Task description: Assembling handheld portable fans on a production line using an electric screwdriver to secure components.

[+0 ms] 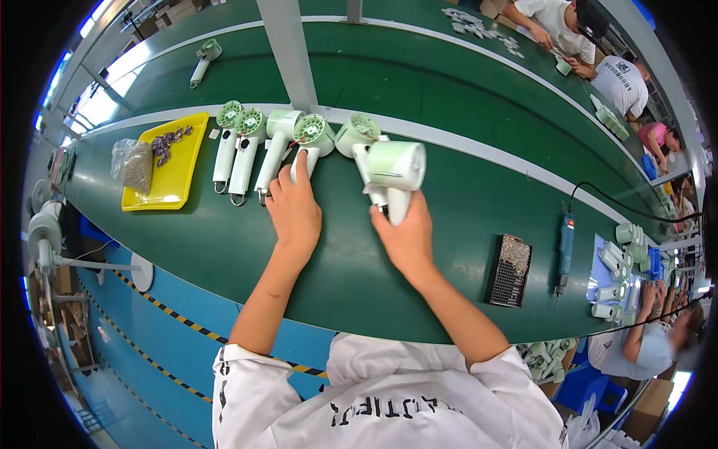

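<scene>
While the head view looks down on a long green bench (224, 247), the right hand (407, 236) is closed around the handle of a pale green hair dryer (393, 172), holding it raised just above the bench surface with its barrel pointing right and its handle pointing down into the palm. Left hand (294, 206) rests on the bench with fingers loosely curled, the index finger extended and touching the handle of a dryer body (313, 137) in a row; whether it grips that handle cannot be told. Row of unfinished dryer bodies (239, 146) lies side by side along the far part of the bench, open fan ends facing away from the person, handles pointing toward the person. Another dryer body (357, 133) lies just behind the held one, touching or nearly touching it. Yellow tray (178, 176) sits left of the row, holding small dark parts at its far end; a clear bag of small parts (134, 163) lies just beside the tray on its left. To the right, well apart from the hands, a black tray of screws (510, 271) lies flat, and a blue electric screwdriver (565, 247) lies near it with its cable running away to the right. One lone dryer body (203, 60) lies on the far lane. Other people work at the far right edge.
</scene>
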Available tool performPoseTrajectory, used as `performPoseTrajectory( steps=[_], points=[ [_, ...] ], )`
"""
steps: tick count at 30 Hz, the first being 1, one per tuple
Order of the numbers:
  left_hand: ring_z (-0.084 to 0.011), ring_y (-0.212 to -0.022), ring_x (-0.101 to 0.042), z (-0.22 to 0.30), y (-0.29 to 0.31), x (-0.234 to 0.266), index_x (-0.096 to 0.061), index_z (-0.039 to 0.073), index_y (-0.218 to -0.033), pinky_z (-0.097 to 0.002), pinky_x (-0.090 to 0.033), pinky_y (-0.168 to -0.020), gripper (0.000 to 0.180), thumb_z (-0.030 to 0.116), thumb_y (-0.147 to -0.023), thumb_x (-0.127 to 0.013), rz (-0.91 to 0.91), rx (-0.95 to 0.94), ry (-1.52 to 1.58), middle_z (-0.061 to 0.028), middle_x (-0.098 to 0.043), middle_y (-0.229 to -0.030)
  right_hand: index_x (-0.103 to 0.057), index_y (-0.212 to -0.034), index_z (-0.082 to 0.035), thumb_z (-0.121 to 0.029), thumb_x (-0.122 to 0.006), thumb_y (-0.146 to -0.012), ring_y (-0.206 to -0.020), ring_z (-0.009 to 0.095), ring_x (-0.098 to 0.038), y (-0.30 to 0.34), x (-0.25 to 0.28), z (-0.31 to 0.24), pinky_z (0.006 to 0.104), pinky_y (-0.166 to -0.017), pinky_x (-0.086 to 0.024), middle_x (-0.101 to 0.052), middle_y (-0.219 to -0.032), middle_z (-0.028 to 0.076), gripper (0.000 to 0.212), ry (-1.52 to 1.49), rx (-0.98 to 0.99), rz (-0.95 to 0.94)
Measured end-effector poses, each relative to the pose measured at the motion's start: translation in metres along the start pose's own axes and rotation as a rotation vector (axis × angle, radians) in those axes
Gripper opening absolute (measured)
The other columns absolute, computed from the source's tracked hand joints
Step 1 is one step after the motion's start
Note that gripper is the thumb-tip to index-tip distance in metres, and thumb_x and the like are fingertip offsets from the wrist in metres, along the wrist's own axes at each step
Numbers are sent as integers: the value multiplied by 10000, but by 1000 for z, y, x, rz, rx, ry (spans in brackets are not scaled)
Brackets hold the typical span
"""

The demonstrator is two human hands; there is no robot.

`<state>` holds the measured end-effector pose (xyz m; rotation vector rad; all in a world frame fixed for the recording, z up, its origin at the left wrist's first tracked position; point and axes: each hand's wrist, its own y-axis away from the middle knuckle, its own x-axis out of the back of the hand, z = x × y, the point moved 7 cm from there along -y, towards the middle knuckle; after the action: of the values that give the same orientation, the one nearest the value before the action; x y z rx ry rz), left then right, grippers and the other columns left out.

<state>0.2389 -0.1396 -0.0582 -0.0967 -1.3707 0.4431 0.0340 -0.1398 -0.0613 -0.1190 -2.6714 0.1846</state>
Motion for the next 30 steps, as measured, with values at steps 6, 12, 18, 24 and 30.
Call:
performPoseTrajectory(
  steps=[6, 12, 18, 24, 30],
  points=[
    [-380, -1111, -493, -3, -18, -6, -425, 49, -1392, -484, -419, -920, 536, 97, -887, -596, 14, -22, 225, -219, -494, -1248, -503, -1176, 19, -199, -755, -778, -1048, 405, -548, 6, -39, -15, 446, -891, -461, -507, -1138, 214, 519, 76, -10, -4],
    [-427, -1219, -417, 8, -1, 20, -491, -9, -1314, -509, -348, -1008, 505, 254, -902, -618, 172, -97, 369, -257, -451, -1309, -513, -1245, 7, -282, -678, -882, -1063, 336, -525, -2, -18, -13, 423, -945, -431, -529, -1128, 193, 492, 3, 176, -32],
    [-420, -1317, -331, 55, 18, 15, -557, 61, -1263, -537, -264, -1055, 502, 340, -860, -667, 76, -299, 322, -228, -412, -1383, -377, -1225, -15, -269, -628, -946, -761, 130, -602, -45, 8, 34, 292, -598, -544, -587, -959, 100, 453, -564, -307, -153],
    [-397, -1228, -426, 25, 4, 21, -548, 17, -1268, -507, -319, -1028, 505, 262, -849, -687, 150, -300, 295, -220, -510, -1258, -536, -1161, 57, -223, -638, -942, -830, 161, -656, -72, 7, 67, 292, -732, -560, -660, -972, 130, 370, -481, -322, -166],
    [-389, -955, -609, -68, -43, 24, -510, 23, -1296, -442, -490, -795, 564, 189, -808, -738, 151, 52, 220, -223, -609, -1089, -565, -1182, 79, -219, -675, -916, -814, 161, -665, -76, -15, 56, 285, -725, -549, -677, -945, 138, 413, -570, -359, -162]
  ],
)
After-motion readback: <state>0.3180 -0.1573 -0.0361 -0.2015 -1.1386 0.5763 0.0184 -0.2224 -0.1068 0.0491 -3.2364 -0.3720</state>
